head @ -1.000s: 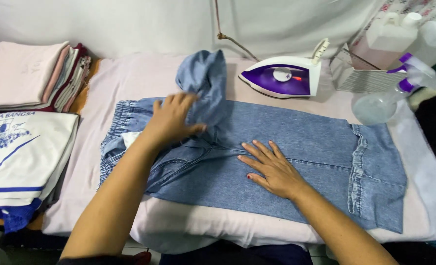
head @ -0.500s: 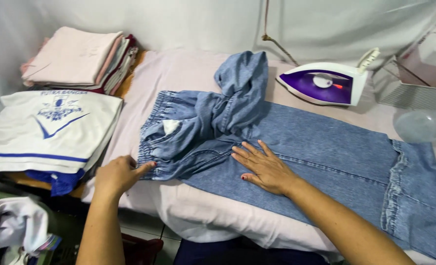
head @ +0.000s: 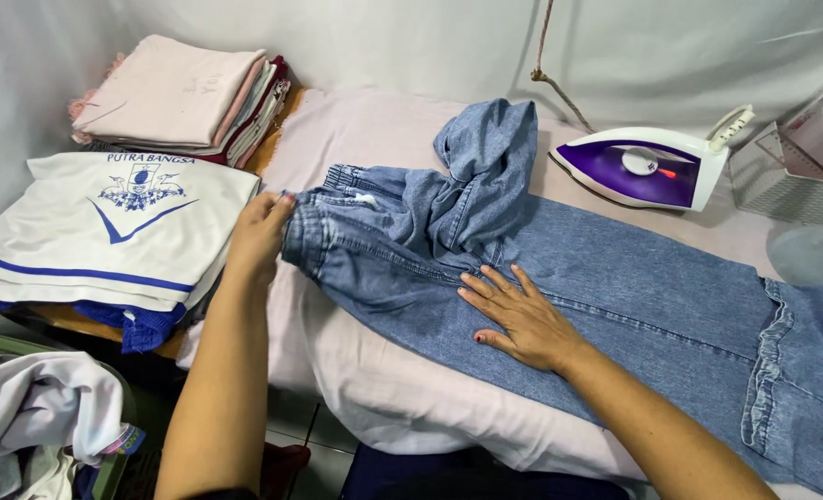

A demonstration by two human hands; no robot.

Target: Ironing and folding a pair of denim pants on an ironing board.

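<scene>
Jeans spread on a padded ironing surface

The blue jeans (head: 615, 287) lie across the pale pink cover (head: 374, 130); the left hand (head: 261, 236) has its grip clamped on their waistband, the right hand (head: 521, 319) lies flat, fingers apart, on the denim. Beyond the jeans rests a purple iron (head: 648, 168) against a white curtain (head: 384, 42).

A small white label (head: 366, 198) sat inside the waistband of the blue jeans (head: 615, 287); no packages, signs or screens showed.
</scene>
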